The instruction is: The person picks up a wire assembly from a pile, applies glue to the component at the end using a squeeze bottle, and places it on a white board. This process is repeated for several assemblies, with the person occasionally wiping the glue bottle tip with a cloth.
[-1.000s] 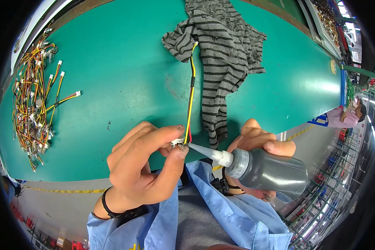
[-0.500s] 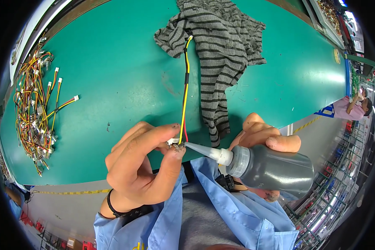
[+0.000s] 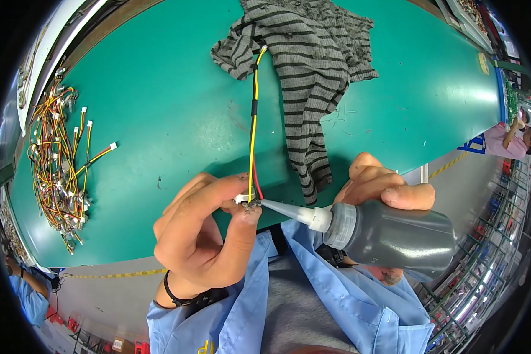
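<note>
By the near edge of the surface, the left hand pinches a white component — likely light, fragile, best held by its body, not the limp-looking wires — while the right hand grips a bottle.

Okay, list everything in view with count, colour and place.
Table: one, green, across the view
Squeeze bottle: one, dark grey, pale nozzle, right of centre
Small component: one, partly white, at the nozzle tip
Cable: one, yellow, red and black, running up from the component
Cable pile: count unclear, mixed colours, table's left
Striped cloth: one, grey and black, table's far middle
Floor stripes: two stretches, yellow, beside the table
Racks: count unclear, green, lower right
Other people: two, pink and blue clothing, far right and far left
Jacket: one, light blue, bottom
Left hand: one, bare, pinching the component
Right hand: one, bare, gripping the bottle
</note>
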`<state>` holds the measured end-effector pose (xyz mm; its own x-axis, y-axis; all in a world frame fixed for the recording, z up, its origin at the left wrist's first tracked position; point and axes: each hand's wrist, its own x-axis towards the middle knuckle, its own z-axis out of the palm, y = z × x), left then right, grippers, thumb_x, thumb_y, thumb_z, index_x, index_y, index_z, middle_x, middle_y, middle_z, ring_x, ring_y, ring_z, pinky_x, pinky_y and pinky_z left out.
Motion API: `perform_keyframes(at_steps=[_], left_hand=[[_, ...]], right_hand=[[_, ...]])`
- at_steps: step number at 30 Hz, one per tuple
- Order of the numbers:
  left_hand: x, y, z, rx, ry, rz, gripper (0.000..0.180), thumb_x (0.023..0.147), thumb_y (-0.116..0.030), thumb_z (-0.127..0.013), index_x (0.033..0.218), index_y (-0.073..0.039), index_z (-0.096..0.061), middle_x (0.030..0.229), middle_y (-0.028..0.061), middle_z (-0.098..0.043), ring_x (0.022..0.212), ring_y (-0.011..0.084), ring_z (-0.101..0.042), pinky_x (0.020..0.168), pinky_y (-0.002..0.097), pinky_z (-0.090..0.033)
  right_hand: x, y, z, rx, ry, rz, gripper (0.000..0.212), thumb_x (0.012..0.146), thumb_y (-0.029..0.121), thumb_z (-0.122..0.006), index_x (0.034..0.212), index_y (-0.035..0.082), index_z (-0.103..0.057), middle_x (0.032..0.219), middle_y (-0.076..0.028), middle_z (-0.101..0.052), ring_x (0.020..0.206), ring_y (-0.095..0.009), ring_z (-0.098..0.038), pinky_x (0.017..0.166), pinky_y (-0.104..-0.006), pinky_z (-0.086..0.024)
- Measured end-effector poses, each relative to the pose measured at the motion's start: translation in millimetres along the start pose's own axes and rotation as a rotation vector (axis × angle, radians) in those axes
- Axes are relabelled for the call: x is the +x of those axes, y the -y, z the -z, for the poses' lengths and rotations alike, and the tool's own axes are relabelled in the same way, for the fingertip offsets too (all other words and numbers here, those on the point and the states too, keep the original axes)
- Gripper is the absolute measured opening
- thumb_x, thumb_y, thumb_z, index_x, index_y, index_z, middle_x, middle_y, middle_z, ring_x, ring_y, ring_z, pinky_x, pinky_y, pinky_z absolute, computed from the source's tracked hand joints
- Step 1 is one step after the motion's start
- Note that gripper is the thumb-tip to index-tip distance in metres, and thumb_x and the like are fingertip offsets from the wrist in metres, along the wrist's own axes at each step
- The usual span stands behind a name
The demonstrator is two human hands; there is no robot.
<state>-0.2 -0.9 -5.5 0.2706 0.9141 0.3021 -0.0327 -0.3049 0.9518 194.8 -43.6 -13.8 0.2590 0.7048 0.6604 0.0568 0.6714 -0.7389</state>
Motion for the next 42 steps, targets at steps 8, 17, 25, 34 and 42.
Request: perform_keyframes(at_steps=[8,17,25,34,42], left_hand=[[0,-3,-1,-0.030,-0.027,0.057,0.028,0.073,0.011,-0.062,0.100,0.015,-0.059,0.078,0.0178,-0.066,0.057,0.0181,-0.058,0.052,0.0253,-0.043],[-1,-5,-1,-0.064,-0.031,0.097,0.028,0.073,0.012,-0.060,0.101,0.015,-0.059,0.075,0.0168,-0.066,0.059,0.0181,-0.059,0.054,0.0252,-0.044],[0,-8,-1,-0.094,-0.027,0.128,0.027,0.075,0.013,-0.058,0.102,0.015,-0.058,0.076,0.0167,-0.066,0.062,0.0185,-0.060,0.055,0.0258,-0.046],[2,-9,2,-0.171,-0.001,0.146,0.025,0.078,0.012,-0.058,0.103,0.015,-0.058,0.075,0.0162,-0.065,0.064,0.0183,-0.061,0.056,0.0261,-0.047],[1,-7,6,-0.232,0.035,0.116,0.027,0.081,0.010,-0.056,0.107,0.013,-0.057,0.075,0.0159,-0.064,0.065,0.0188,-0.061,0.056,0.0272,-0.047]], right_hand=[[3,-1,2,0.020,0.023,0.001,0.070,0.073,0.054,-0.076,0.105,-0.001,-0.046,0.067,-0.008,-0.057,0.049,-0.015,-0.049,0.046,-0.0290,-0.030],[3,0,3,0.043,0.031,-0.006,0.071,0.072,0.053,-0.078,0.105,-0.001,-0.046,0.067,-0.008,-0.057,0.050,-0.015,-0.050,0.046,-0.0283,-0.030],[-1,8,6,-0.011,0.072,-0.087,0.072,0.075,0.059,-0.067,0.112,0.004,-0.042,0.074,-0.014,-0.057,0.057,-0.021,-0.055,0.056,-0.0344,-0.031],[0,7,7,-0.005,0.076,-0.076,0.071,0.076,0.060,-0.067,0.111,0.003,-0.042,0.074,-0.014,-0.057,0.058,-0.021,-0.054,0.056,-0.0338,-0.031],[0,0,1,0.012,-0.023,0.008,0.073,0.074,0.055,-0.074,0.110,-0.001,-0.044,0.069,-0.009,-0.055,0.052,-0.018,-0.049,0.051,-0.0316,-0.031]])
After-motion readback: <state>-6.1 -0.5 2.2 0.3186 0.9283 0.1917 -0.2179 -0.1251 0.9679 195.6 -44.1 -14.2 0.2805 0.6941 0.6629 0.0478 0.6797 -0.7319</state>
